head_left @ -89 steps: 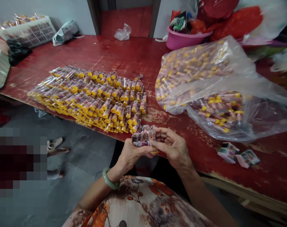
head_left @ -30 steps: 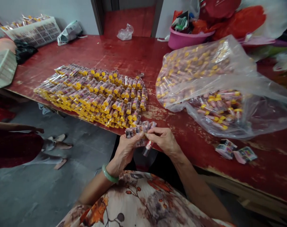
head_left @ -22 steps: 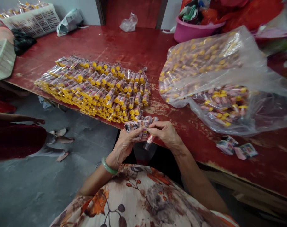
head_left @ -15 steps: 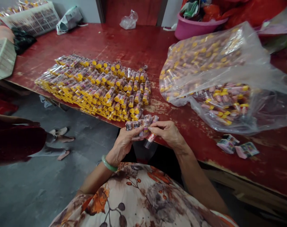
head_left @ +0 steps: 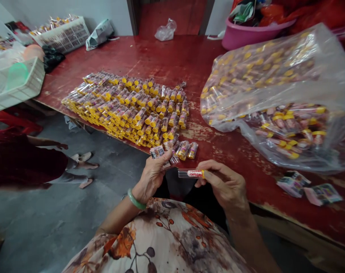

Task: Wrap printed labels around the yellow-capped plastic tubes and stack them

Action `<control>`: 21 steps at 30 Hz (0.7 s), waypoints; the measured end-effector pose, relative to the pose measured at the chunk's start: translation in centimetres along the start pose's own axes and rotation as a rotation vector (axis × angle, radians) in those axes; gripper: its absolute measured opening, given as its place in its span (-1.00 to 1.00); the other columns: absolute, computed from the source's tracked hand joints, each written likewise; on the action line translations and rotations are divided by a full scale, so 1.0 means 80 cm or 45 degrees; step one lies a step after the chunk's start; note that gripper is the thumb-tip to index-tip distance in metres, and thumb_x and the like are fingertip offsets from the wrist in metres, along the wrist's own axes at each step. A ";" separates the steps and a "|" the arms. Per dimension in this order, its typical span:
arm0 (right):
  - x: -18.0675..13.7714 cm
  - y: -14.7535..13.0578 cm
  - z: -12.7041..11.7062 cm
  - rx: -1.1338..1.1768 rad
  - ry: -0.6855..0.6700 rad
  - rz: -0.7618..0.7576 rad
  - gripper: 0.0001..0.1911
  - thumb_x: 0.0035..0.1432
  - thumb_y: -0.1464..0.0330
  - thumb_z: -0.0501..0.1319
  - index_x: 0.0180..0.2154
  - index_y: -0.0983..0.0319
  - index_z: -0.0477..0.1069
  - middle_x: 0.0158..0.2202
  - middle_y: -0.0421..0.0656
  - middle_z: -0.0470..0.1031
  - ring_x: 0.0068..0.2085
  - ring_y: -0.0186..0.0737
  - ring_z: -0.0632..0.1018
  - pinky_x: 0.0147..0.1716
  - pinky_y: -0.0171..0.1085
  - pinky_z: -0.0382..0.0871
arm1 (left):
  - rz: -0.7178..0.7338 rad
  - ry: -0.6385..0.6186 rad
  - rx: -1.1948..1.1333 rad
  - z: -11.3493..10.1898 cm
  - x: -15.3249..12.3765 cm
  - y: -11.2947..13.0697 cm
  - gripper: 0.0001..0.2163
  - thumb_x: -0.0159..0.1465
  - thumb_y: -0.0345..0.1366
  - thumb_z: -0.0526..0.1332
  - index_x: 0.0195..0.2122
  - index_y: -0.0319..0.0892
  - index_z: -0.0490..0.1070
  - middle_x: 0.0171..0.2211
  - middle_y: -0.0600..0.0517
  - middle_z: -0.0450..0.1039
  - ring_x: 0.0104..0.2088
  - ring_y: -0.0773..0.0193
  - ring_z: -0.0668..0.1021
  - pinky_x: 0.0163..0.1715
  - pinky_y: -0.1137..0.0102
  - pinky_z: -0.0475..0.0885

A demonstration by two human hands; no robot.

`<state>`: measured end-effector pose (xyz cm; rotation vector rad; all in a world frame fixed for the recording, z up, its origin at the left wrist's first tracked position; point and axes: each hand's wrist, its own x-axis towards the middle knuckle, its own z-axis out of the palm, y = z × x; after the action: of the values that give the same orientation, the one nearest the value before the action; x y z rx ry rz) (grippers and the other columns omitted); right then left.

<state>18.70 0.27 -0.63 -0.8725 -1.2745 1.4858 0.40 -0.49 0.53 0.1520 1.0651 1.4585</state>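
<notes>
My left hand (head_left: 153, 173) is closed around a small stack of printed paper slips (head_left: 157, 152), thumb on top, close to the table's front edge. My right hand (head_left: 225, 181) pinches a clear plastic tube (head_left: 186, 173) by its yellow-capped end. The tube lies nearly level, its free end pointing left, with a red-and-white piece inside. Just beyond the hands, a few yellow-capped tubes (head_left: 192, 150) rest on the red table (head_left: 138, 57). A big stack of similar tubes (head_left: 124, 110) spreads to the left, yellow ends facing me.
An open clear plastic bag (head_left: 240, 76) full of tubes fills the right side. Two bundles of printed slips (head_left: 293, 184) lie before it. A pink basin (head_left: 252, 34) and white baskets (head_left: 67, 36) stand farther back. A person (head_left: 27, 159) in dark red is at left.
My right hand has drawn away from the left, to the right, and the tube has swung from slanting to nearly level. The whole view has shifted, so the table appears farther right.
</notes>
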 end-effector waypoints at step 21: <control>-0.026 0.047 0.040 -0.831 0.339 -0.883 -0.54 0.09 0.50 0.23 0.01 0.01 0.34 -0.14 -0.09 0.45 -0.17 -0.08 0.55 -0.27 -0.09 0.53 | 0.070 -0.005 0.027 0.000 -0.022 -0.003 -0.59 -0.12 -0.22 0.51 -0.26 -0.26 0.52 -0.31 -0.02 0.56 -0.40 0.28 0.57 -0.38 0.38 0.51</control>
<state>15.53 -2.64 -3.83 -0.8622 -1.6557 0.3906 0.98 -2.02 1.26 0.2008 1.0807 1.4956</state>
